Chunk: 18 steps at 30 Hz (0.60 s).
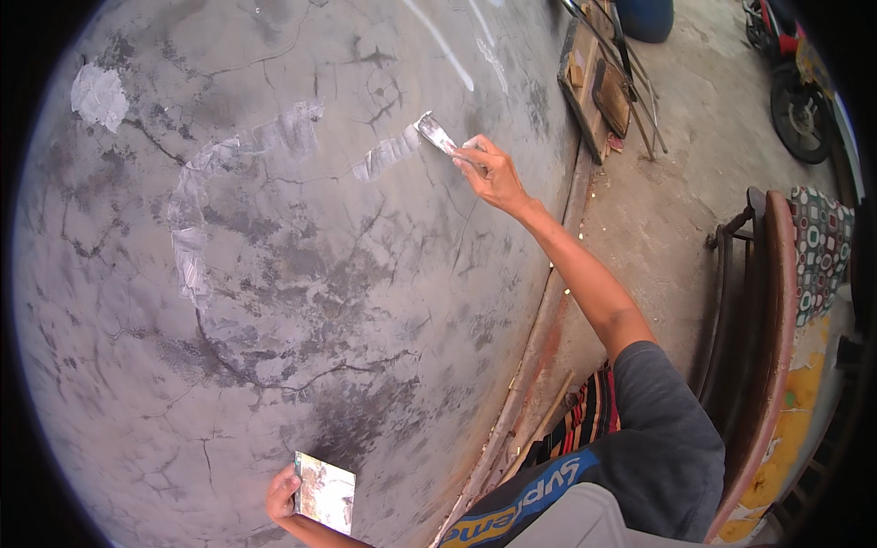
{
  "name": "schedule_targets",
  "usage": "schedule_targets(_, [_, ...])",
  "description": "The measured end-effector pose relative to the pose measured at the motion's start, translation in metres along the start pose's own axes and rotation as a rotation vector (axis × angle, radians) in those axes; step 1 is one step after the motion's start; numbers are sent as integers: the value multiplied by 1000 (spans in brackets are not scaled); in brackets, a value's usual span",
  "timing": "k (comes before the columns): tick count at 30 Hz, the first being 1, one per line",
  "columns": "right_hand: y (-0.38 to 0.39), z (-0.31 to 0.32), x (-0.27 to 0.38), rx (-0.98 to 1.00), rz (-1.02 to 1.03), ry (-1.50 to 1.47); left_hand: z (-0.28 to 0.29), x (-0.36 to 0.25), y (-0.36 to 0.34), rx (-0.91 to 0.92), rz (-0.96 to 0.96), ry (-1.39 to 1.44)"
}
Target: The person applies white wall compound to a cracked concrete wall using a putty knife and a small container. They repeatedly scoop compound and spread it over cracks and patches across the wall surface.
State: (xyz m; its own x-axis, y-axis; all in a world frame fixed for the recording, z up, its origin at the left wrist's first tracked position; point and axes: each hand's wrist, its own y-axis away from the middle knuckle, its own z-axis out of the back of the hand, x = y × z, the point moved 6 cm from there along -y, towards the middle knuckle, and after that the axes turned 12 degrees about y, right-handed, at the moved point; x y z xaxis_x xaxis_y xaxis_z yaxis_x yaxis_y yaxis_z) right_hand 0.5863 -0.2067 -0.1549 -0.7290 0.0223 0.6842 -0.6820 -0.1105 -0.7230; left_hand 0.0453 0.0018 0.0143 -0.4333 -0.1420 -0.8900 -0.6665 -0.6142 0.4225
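Observation:
My right hand grips a small putty knife, its blade against the grey, cracked wall at the upper right end of a short pale filler strip. Below at the lower edge, my left hand holds a square plate smeared with white paste. A longer curved band of pale filler runs over the wall on the left, with a white patch at the upper left. Dark cracks and stains spread around them.
Wooden boards and thin rods lean near the wall's base at the top right. A blue barrel, a motorbike, a dark bench and patterned cloth are on the right. Striped fabric lies beside my body.

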Motion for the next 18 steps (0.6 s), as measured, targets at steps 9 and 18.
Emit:
schedule_targets(9, [16, 15, 0, 196, 30, 50, -5, 6, 6, 14, 27, 66])
schedule_targets(18, [-8, 16, 16, 208, 34, 137, 5, 8, -3, -2, -34, 61])
